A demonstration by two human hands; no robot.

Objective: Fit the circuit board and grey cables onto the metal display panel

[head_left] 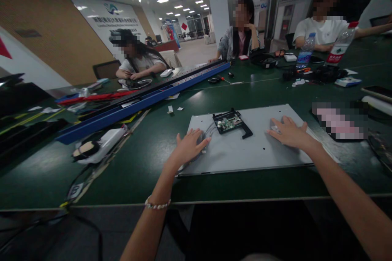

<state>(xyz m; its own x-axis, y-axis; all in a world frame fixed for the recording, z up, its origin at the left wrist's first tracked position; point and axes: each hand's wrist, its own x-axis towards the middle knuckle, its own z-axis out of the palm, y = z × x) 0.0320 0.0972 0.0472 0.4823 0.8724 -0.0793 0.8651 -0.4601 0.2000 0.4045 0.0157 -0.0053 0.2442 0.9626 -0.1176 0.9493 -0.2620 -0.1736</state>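
Observation:
A flat light-grey panel (239, 153) lies on the green table in front of me. On its upper middle rests a green circuit board (230, 123) in a black bracket (245, 130), with thin grey cables (210, 129) running off its left side. My left hand (189, 147) is over the panel's left part, fingers spread, holding nothing. Over the right part, my right hand (286, 131) has its fingers apart too, and nothing is in it. Whether the fingertips press on the panel is hard to tell.
A long blue bar (147, 104) crosses the table (137, 179) at the left, near a white device (105, 144). Bottles (305, 51) and a pink-and-black phone-like item (339, 122) are at the right. Three people sit across the table.

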